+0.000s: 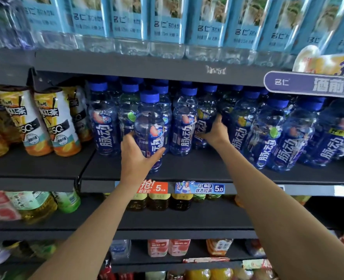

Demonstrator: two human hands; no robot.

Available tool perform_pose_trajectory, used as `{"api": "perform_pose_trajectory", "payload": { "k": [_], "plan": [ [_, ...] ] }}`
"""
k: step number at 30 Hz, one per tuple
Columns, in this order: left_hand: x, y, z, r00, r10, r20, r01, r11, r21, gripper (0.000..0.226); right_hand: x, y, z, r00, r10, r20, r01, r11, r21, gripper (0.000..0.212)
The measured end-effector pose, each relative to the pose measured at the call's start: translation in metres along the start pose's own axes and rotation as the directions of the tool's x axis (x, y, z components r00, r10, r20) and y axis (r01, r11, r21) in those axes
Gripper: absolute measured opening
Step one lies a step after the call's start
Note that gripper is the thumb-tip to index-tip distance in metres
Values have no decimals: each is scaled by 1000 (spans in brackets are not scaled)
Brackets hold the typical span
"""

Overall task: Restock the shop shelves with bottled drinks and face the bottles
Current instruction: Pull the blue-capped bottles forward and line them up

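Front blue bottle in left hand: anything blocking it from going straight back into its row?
Yes. The left hand grips the front blue bottle, and directly behind it another blue-capped bottle already stands in that row. The shelf deck right of it is bare.

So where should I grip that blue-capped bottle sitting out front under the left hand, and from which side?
Grip the front bottle around its lower labelled body, from the open aisle side, where the left hand wraps it now. It stands upright ahead of its row, so front and flanks are exposed; the shelf above probably crowds a grab at the cap.
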State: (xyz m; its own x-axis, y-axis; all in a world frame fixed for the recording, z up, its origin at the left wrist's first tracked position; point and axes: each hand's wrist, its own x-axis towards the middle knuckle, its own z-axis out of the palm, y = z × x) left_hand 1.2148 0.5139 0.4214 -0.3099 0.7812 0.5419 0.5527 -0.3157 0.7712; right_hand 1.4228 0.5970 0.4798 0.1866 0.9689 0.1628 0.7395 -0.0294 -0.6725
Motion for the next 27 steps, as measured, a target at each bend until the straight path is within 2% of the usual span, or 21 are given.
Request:
{"api": "perform_pose_trajectory", "payload": {
  "k": [3,8,12,17,19,22,24,26,27],
  "plan": [
    [0,0,1,1000,-1,0,1,1000,-2,72,1,6,3,998,40,-49,-39,999,5,55],
    [0,1,1,1000,-14,-8,14,1000,18,71,17,11,4,994,59,-91,-59,998,-5,29],
    [0,3,1,1000,-21,-12,22,1000,20,71,22,13,10,989,89,-118,-81,994,68,28],
    [-1,3,1,1000,-20,-4,20,1000,19,71,14,20,19,975,110,-192,-102,993,52,27],
    [-1,4,0,1000,-29,-8,30,999,28,71,7,16,19,967,67,-246,-39,992,117,24],
    [-5,10,2,999,-34,-19,34,998,44,70,-21,10,14,947,-97,-306,173,958,230,26],
    [-11,17,7,1000,-13,-11,14,999,49,69,-41,17,13,950,-221,-223,278,922,271,30],
    [-15,27,19,1000,22,17,-22,998,53,70,-58,25,10,948,-317,37,292,909,296,40],
    [-17,33,26,998,38,43,-40,998,51,71,-63,29,9,921,-340,190,276,914,296,46]
  ]
}}
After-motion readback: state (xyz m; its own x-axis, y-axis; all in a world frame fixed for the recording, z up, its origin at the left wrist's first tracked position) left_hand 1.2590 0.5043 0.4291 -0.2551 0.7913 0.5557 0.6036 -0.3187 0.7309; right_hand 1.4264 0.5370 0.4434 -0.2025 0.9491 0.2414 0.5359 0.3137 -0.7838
